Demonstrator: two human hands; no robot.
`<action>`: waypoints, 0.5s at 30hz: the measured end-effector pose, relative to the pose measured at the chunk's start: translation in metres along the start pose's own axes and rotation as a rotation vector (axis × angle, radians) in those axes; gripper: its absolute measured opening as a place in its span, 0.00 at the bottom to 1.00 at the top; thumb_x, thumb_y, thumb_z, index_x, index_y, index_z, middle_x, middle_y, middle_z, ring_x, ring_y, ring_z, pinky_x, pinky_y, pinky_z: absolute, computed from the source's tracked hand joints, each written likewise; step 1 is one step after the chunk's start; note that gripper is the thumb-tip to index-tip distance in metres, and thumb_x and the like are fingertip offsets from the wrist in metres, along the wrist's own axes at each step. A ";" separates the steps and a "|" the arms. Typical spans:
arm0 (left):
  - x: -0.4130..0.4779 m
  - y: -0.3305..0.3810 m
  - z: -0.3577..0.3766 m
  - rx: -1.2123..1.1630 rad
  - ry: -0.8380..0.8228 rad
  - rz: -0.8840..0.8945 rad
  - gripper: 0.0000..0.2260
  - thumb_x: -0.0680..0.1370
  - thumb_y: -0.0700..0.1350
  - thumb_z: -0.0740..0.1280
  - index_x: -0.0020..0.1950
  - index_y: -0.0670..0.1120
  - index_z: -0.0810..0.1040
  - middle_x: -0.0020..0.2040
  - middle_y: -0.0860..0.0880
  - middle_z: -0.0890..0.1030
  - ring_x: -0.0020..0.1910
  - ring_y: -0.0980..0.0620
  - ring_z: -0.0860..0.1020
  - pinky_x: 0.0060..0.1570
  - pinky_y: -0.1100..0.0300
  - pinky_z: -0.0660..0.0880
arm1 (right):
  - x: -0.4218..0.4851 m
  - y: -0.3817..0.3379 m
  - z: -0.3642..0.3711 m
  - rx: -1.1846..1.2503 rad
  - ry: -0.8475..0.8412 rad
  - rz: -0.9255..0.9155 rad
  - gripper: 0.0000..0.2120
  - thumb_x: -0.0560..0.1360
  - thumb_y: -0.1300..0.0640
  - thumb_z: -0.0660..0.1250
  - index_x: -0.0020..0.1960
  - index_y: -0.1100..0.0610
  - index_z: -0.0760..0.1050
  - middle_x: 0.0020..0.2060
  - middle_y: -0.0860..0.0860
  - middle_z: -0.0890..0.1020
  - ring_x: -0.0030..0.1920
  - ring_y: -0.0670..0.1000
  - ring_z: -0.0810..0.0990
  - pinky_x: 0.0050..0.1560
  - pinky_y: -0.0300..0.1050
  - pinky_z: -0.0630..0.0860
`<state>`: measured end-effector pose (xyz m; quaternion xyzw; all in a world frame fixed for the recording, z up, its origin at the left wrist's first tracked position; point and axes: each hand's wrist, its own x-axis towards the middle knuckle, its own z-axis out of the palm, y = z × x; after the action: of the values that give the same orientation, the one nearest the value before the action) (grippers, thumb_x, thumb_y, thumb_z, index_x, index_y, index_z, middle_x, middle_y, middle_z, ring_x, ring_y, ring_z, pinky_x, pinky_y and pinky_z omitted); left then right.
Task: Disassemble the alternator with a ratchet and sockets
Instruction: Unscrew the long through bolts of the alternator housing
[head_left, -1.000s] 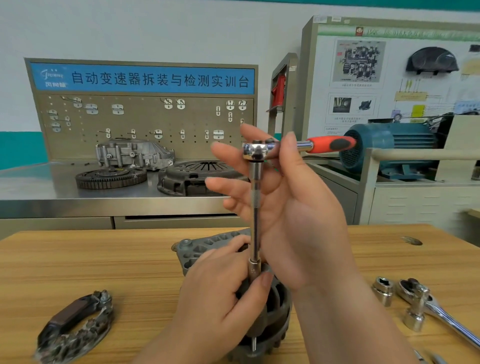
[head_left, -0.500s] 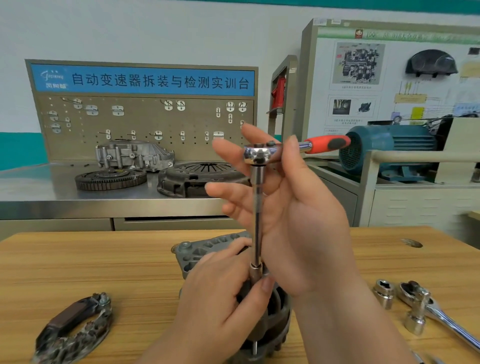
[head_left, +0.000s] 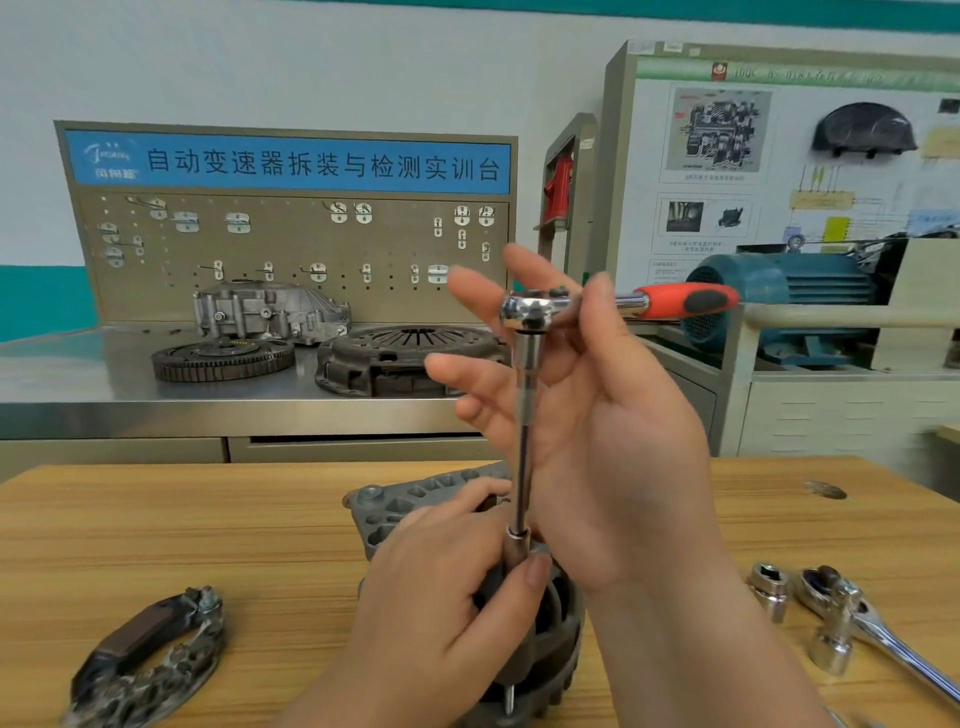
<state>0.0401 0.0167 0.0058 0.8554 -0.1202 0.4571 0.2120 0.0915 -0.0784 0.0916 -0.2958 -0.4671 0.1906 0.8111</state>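
On our wooden table (head_left: 208, 530) stands the alternator (head_left: 558, 654). Our right hand (head_left: 597, 441), fingers spread wide, rests its thumb on the ratchet (head_left: 535, 309) standing upright above it. Our left hand (head_left: 441, 597) pinches the socket (head_left: 518, 548) at its base.

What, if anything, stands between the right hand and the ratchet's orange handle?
Nothing visible does. The right hand is at the ratchet head, thumb across its neck, and the orange handle juts out free beside it.
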 end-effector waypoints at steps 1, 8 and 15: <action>0.000 0.000 0.000 0.010 0.006 0.001 0.13 0.77 0.51 0.58 0.34 0.54 0.61 0.34 0.60 0.69 0.41 0.70 0.70 0.34 0.60 0.62 | 0.000 0.000 -0.001 -0.013 0.004 -0.007 0.19 0.75 0.44 0.58 0.61 0.52 0.75 0.50 0.51 0.86 0.40 0.51 0.84 0.40 0.41 0.77; -0.001 -0.002 0.002 0.056 -0.005 -0.014 0.12 0.77 0.52 0.59 0.34 0.55 0.62 0.40 0.64 0.75 0.43 0.71 0.71 0.35 0.63 0.63 | -0.001 0.000 0.000 -0.264 0.024 -0.233 0.12 0.76 0.53 0.61 0.55 0.44 0.80 0.58 0.45 0.82 0.49 0.49 0.83 0.43 0.41 0.76; -0.001 -0.001 0.001 0.024 -0.007 -0.017 0.13 0.78 0.52 0.58 0.34 0.51 0.66 0.33 0.58 0.69 0.41 0.68 0.70 0.35 0.59 0.63 | 0.001 -0.001 -0.001 -0.010 -0.010 -0.032 0.21 0.75 0.42 0.56 0.62 0.51 0.73 0.53 0.48 0.85 0.40 0.52 0.85 0.39 0.41 0.78</action>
<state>0.0405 0.0166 0.0040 0.8603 -0.1084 0.4538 0.2053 0.0933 -0.0788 0.0925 -0.2914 -0.4768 0.1767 0.8103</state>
